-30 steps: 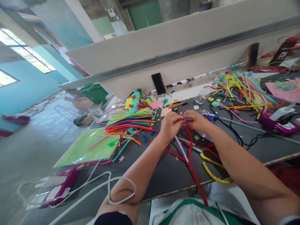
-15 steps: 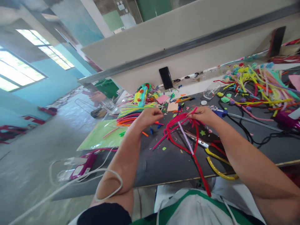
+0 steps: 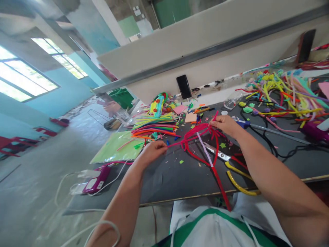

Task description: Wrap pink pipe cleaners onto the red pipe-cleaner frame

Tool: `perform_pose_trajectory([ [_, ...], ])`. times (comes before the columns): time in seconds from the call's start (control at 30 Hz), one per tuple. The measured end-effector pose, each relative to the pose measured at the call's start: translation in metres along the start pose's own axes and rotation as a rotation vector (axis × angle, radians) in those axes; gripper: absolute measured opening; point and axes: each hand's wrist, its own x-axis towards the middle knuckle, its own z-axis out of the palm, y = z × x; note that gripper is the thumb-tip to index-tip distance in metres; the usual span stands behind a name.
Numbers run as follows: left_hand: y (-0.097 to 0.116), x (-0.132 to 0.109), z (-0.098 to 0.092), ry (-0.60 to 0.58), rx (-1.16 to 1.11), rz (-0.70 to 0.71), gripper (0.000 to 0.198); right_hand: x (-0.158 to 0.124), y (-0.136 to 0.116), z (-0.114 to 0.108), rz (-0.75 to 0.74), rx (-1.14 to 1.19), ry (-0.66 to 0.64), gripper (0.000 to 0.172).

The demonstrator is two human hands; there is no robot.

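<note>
The left hand point(image 3: 154, 151) has its grip pinched on the loose end of a pink stem point(image 3: 175, 144), which runs right to the left side of a red frame point(image 3: 216, 181). The right hand point(image 3: 224, 124) has its grip closed, thumb against fingers, on the upper right of that frame, and a short pink end sticks up above the fingertips. The frame is between the two hands: a loop of fuzzy stems with a lilac strip point(image 3: 205, 150) down its middle. The loop narrows to a single red stalk that reaches past the near edge of the counter point(image 3: 159, 187), over the person's lap.

Just right of the loop lie scissors point(image 3: 240, 186) with yellow handles, their blades partly behind the frame. A green star point(image 3: 222, 145) is near the blades. Beyond the left hand is a bundle of coloured stems point(image 3: 154, 127), next to a pale green packet point(image 3: 110, 151). A purple power strip point(image 3: 95, 181) lies at the counter's left end, and a white cable point(image 3: 109, 223) crosses the left forearm.

Farther out, a cream pad point(image 3: 190, 118) lies amid scraps, and a phone point(image 3: 183, 87) leans on the partition point(image 3: 213, 63). A tangled heap of stems point(image 3: 280, 97) fills the far right.
</note>
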Motion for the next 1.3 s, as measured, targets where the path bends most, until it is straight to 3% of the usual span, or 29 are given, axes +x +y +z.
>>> perform_pose_trajectory([
  [0.1, 0.013, 0.021, 0.000, 0.079, -0.134, -0.153, 0.022, 0.001, 0.001, 0.000, -0.045, 0.007, -0.027, 0.038],
  [0.2, 0.034, 0.046, 0.012, 0.239, -0.259, -0.147, 0.024, 0.000, -0.002, 0.002, -0.097, 0.052, -0.031, 0.036],
  [0.3, 0.051, 0.068, 0.029, 0.302, -0.339, -0.132, 0.022, -0.001, -0.009, 0.005, -0.110, 0.156, 0.027, 0.029],
  [0.4, 0.060, 0.078, 0.043, 0.308, -0.247, -0.088, 0.016, -0.003, -0.015, 0.007, -0.148, 0.215, 0.152, 0.025],
  [0.5, 0.059, 0.078, 0.053, 0.278, -0.080, -0.026, 0.012, -0.005, -0.017, 0.006, -0.267, 0.082, 0.312, 0.027],
  [0.6, 0.055, 0.075, 0.058, 0.285, -0.017, 0.011, 0.012, -0.007, -0.020, 0.005, -0.436, -0.211, 0.436, 0.028],
  [0.77, 0.053, 0.076, 0.061, 0.414, -0.193, 0.044, 0.019, -0.006, -0.028, 0.019, -0.534, -0.544, 0.313, 0.033],
  [0.93, 0.066, 0.082, 0.063, 0.390, -0.250, 0.113, 0.017, -0.006, -0.030, 0.039, -0.528, -0.698, 0.200, 0.030],
  [1.3, 0.076, 0.084, 0.065, 0.392, -0.349, 0.058, 0.018, -0.009, -0.029, 0.037, -0.529, -0.771, 0.117, 0.032],
])
